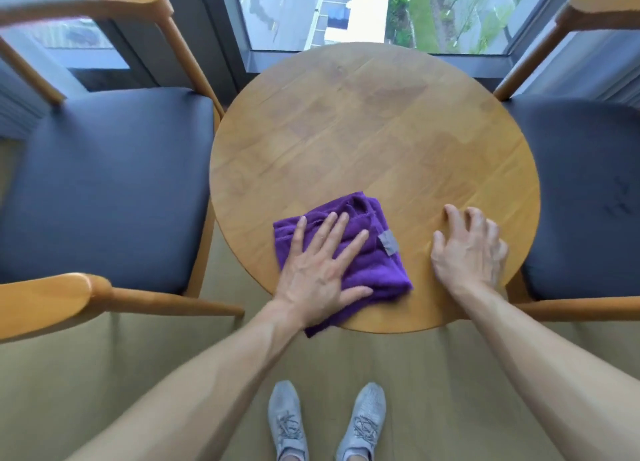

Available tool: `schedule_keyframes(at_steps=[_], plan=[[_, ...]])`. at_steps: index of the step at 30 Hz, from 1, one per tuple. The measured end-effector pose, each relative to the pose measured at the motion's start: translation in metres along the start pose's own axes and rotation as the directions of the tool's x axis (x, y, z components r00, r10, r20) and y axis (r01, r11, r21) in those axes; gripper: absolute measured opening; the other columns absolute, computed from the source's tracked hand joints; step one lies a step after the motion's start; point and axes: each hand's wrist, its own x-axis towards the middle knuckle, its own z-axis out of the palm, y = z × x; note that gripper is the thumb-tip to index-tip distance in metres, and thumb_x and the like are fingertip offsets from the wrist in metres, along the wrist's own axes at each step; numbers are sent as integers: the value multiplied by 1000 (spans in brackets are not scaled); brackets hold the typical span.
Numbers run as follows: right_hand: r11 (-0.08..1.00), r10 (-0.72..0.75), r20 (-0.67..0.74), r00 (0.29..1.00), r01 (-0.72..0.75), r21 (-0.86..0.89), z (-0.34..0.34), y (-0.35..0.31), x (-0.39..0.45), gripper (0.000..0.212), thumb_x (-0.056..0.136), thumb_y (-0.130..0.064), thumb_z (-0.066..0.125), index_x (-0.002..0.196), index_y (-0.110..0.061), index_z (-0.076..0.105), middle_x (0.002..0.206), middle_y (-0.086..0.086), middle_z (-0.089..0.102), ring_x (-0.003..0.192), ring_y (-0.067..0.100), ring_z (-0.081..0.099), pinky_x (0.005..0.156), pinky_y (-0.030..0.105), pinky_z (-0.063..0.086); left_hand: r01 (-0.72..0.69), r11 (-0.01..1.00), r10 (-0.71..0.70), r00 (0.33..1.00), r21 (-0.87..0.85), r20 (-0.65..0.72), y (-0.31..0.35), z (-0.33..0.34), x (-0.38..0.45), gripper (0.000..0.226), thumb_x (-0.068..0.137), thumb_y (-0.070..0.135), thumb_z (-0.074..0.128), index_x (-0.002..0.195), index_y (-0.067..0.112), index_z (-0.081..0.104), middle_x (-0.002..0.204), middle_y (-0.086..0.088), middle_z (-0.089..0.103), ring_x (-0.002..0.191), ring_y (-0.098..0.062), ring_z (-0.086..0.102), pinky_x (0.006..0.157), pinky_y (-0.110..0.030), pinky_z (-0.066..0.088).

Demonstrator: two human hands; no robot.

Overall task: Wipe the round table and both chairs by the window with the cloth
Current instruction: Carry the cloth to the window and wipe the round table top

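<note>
Item: folded purple microfibre cloth [360, 253] with grey tag, lying on the near left part of the round pale-wood table [381, 142], one corner overhanging the near edge. Handling, judged: light, soft, limp; bunches easily, best driven by a flat palm, not a pinch.
Left hand [322, 273]: flat on cloth, fingers spread, pressing, not gripping.
Right hand [467, 249]: just right of cloth, fingers curled, tips braced on bare wood, holding nothing.
Two dark-cushioned wooden chairs: left [107, 183], right [585, 197].

Left hand [320, 270] flat on purple cloth [367, 253], right hand [467, 253] on round table [374, 131], chairs either side
</note>
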Motion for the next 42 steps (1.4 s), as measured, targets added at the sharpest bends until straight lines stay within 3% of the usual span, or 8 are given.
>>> schedule_keyframes(at_steps=[4, 11, 17, 20, 23, 31, 37, 42], plan=[[996, -65, -53, 996, 61, -59, 1, 1, 2, 46, 90, -37, 51, 134, -26, 47, 135, 12, 42, 122, 34, 37, 100, 52, 34, 252, 968, -252, 968, 14, 3, -91, -11, -2, 87, 84, 82, 25, 157, 35, 23, 167, -5, 14, 154, -24, 11, 121, -59, 4], [990, -65, 40, 997, 69, -120, -15, -3, 22, 50, 91, -43, 47, 139, -32, 42, 134, 12, 40, 114, 36, 41, 97, 48, 36, 786, 607, -793, 608, -117, -32, -19, -5, 46, 84, 92, 67, 32, 158, 16, 22, 163, -25, 15, 152, -38, 9, 115, -69, 5], [987, -158, 39, 987, 158, -17, -11, -7, 44, 54, 92, -35, 53, 144, -32, 41, 151, 10, 32, 134, 34, 32, 110, 49, 28, 285, 957, -288, 956, -50, -62, 67, 3, 40, 85, 88, 70, 36, 157, 20, 27, 164, -20, 16, 153, -34, 10, 117, -67, 7], [973, -220, -9, 975, 221, 64, 0, -13, 51, 57, 93, -25, 52, 148, -31, 37, 160, 7, 24, 146, 29, 23, 118, 49, 16, 71, 997, -71, 993, 3, -99, 19, 2, 24, 77, 89, 74, 37, 155, 34, 30, 165, -6, 21, 154, -24, 16, 119, -62, 8], [963, -245, -25, 969, 246, 110, 11, -16, 54, 56, 94, -19, 49, 147, -29, 39, 159, 6, 28, 148, 27, 23, 120, 50, 15, 187, 982, -184, 980, 34, -78, -43, -4, 19, 74, 89, 76, 31, 154, 42, 28, 165, 1, 23, 153, -21, 17, 120, -60, 8], [981, -190, -9, 982, 190, 38, 11, -29, 58, 53, 87, -17, 55, 139, -27, 51, 151, 10, 42, 142, 33, 34, 114, 56, 24, 834, 540, -841, 541, -111, -20, -73, -12, 105, 85, 84, 74, 12, 157, 30, 23, 165, -17, 15, 152, -39, 6, 111, -76, 5], [990, -139, 101, 985, 140, -6, -3, -36, 78, 58, 87, -22, 52, 142, -36, 43, 152, 8, 34, 139, 30, 30, 114, 50, 25, 388, 921, -389, 920, -25, -41, -18, -14, 143, 80, 85, 75, 17, 156, 38, 20, 166, -13, 13, 154, -33, 5, 115, -71, 1], [983, -183, 73, 980, 180, 47, -3, -61, 114, 57, 88, -17, 51, 142, -35, 44, 158, 3, 24, 143, 27, 23, 117, 46, 19, 154, 988, -153, 984, 8, -94, -92, -20, 135, 70, 88, 77, 26, 150, 45, 33, 164, -1, 26, 154, -23, 13, 117, -66, 6]])
